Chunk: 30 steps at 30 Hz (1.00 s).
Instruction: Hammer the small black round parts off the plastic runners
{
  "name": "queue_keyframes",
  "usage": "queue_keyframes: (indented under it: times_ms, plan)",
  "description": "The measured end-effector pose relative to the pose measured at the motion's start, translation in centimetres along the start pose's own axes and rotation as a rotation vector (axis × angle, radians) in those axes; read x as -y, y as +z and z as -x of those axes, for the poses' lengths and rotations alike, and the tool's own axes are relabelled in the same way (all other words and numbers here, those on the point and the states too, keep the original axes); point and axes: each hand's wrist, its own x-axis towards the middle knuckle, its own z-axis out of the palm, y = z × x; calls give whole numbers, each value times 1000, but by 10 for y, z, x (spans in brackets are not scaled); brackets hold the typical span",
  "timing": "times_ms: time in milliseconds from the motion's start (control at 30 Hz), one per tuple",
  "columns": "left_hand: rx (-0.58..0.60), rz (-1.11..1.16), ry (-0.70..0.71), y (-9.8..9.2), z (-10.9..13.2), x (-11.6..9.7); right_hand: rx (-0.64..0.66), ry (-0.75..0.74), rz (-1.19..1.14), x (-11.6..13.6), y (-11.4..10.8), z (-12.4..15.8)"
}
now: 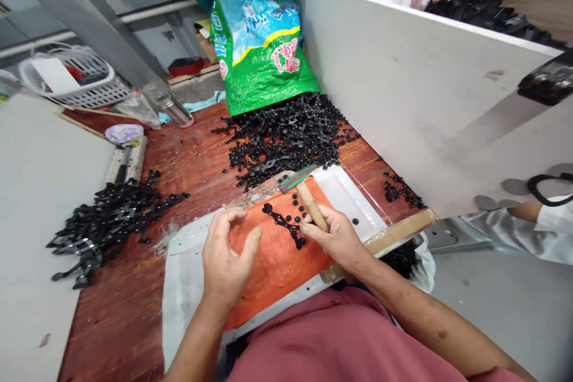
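Observation:
My right hand (333, 236) is closed around the wooden handle of a small hammer (308, 192); its green-edged metal head points away from me. Its thumb and fingertips are close to a black jointed plastic piece (283, 222) lying on the orange mat (268, 268). Whether they touch it I cannot tell. My left hand (228, 250) hovers over the mat's left side, thumb and fingers apart, holding nothing. Several small round black caps (295, 210) lie between the jointed piece and the hammer.
Behind the mat, loose black parts (286, 137) spill from a green and blue bag (268, 42). A heap of jointed black pieces (107, 227) lies left. Pale panels (403, 83) flank the table. A metal cup (172, 108) and white basket (76, 80) stand back left. Another person's sleeve (555, 227) shows right.

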Motion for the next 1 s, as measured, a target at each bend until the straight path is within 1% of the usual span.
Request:
queue_keyframes:
  times_ms: [33, 100, 133, 167, 200, 300, 367, 467, 533, 633, 700, 767, 800, 867, 933, 1000]
  plan:
    - [32, 99, -98, 1, 5, 4, -16, -11, 1, 0, 0, 3]
    - [178, 305, -251, 8, 14, 9, -27, -34, 33, 0, 2, 8]
    - [238, 389, -297, 13, 18, 10, -26, -46, 58, -1, 4, 10]
    - [263, 458, -324, 18, 20, 8, -16, -53, 78, -2, 6, 13]
    - [252, 515, -339, 23, 22, 5, 0, -52, 89, -3, 9, 16]
    - [119, 613, -369, 36, 26, -9, 48, -23, 59, -8, 18, 25]
    - [74, 644, -395, 41, 27, -15, 67, -3, 41, -10, 24, 31]
    - [101, 638, -394, 44, 29, -13, 108, 1, 45, -13, 29, 38]
    - [117, 555, -353, 40, 28, -6, 152, -10, 64, -12, 27, 41]
    - [198, 328, -268, 27, 22, 6, 171, -53, 145, -10, 13, 45]
    - [287, 213, -254, 19, 18, 13, 108, -80, 245, -11, -3, 49]
    - [343, 151, -255, 16, 15, 17, 13, -83, 373, -18, -22, 55]
    - [356, 127, -248, 16, 14, 18, -22, -74, 434, -22, -31, 59]
    - [382, 89, -225, 21, 14, 19, -45, -40, 558, -32, -47, 69]
    - [428, 88, -214, 27, 14, 18, -29, -21, 672, -41, -57, 79]
    - [485, 115, -219, 33, 14, 16, -2, -23, 753, -47, -61, 86]
